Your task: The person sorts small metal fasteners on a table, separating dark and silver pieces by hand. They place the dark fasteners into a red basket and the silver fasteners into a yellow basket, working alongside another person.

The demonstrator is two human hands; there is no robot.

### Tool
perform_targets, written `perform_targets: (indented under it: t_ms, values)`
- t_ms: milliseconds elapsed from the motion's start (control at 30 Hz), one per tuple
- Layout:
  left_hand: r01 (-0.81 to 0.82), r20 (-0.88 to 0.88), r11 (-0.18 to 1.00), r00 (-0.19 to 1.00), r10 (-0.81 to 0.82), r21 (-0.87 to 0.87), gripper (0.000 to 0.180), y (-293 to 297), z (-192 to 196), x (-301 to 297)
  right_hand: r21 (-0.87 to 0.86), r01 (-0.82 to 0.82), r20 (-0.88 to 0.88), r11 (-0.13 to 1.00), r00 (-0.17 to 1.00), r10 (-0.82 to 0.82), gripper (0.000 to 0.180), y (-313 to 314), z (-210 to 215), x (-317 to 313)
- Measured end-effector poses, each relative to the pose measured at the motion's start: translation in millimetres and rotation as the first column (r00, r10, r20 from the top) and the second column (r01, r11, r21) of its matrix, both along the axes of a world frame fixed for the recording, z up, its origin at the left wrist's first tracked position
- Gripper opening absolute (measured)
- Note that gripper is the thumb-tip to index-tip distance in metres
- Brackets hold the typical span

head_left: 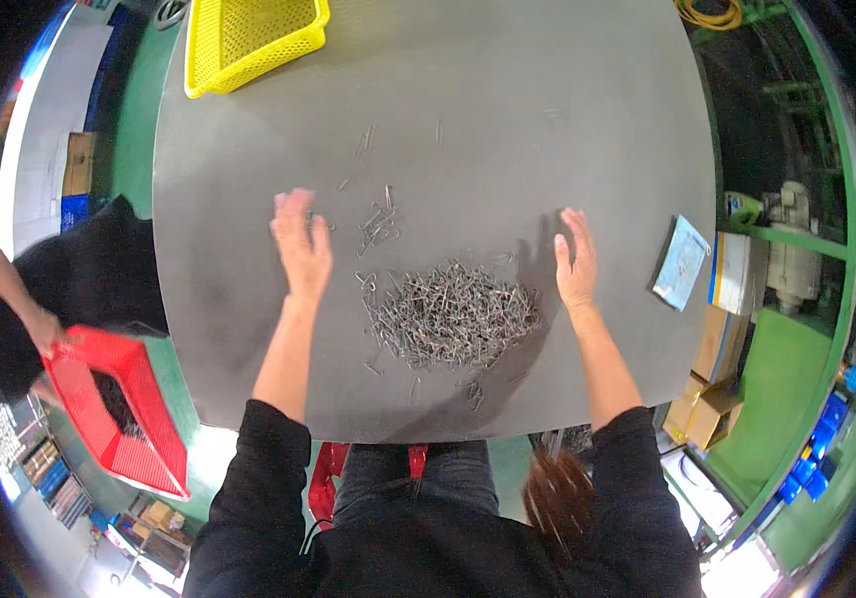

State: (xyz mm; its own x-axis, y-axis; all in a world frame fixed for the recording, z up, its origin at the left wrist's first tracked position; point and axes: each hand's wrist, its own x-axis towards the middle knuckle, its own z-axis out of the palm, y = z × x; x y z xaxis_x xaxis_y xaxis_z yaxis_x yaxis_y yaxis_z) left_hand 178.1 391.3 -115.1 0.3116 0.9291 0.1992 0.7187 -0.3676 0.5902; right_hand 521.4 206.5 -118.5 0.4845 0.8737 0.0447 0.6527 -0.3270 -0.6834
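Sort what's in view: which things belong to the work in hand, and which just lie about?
In hand: left hand, right hand, clip pile, stray clips, table.
Lying about: yellow basket, blue packet, red basket, cartons.

A factory workshop: green-painted floor [787, 349], grey steel worktable [468, 90], plastic parts baskets [248, 40], stacked cartons [712, 399].

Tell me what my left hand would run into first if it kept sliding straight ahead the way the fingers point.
Your left hand lies flat on the grey table, fingers pointing away from you. Straight ahead looks like bare tabletop; the loose metal pins lie to its right. Farther on, probably the yellow basket.
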Motion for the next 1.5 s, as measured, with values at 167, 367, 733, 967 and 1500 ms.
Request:
perform_targets:
  t_ms: [167,367,733,967,1500]
  values:
    - [0.325,-0.114,0.941,0.935,-0.335,-0.093,0.044,-47.0,-14.1,35.8,-0.118,-0.107,0.099,0.987,0.988,0.118,0.046,-26.0,-10.2,-74.1]
    - [0.614,0.419,0.725,0.774,-0.475,-0.313,0.045,-114.4,-1.1,71.3,0.058,-0.001,-0.084,0.998,0.996,0.006,0.049,-54.5,21.0,-141.6]
    - [0.638,0.158,0.750,0.770,-0.618,-0.174,0.042,-67.1,-9.2,59.7,-0.061,-0.451,0.306,0.890,0.841,0.447,0.041,-64.5,-21.6,-269.1]
    - [0.915,0.006,0.389,0.392,-0.920,-0.110,0.038,-119.1,-15.6,181.4,-0.031,-0.226,0.419,0.974,0.882,0.218,0.038,-94.1,-21.4,-173.6]
    - [0.996,0.105,0.090,0.088,-0.991,0.014,0.032,-186.8,8.5,281.5,-0.054,0.073,0.524,0.996,0.851,-0.034,0.037,-159.3,15.0,-108.3]
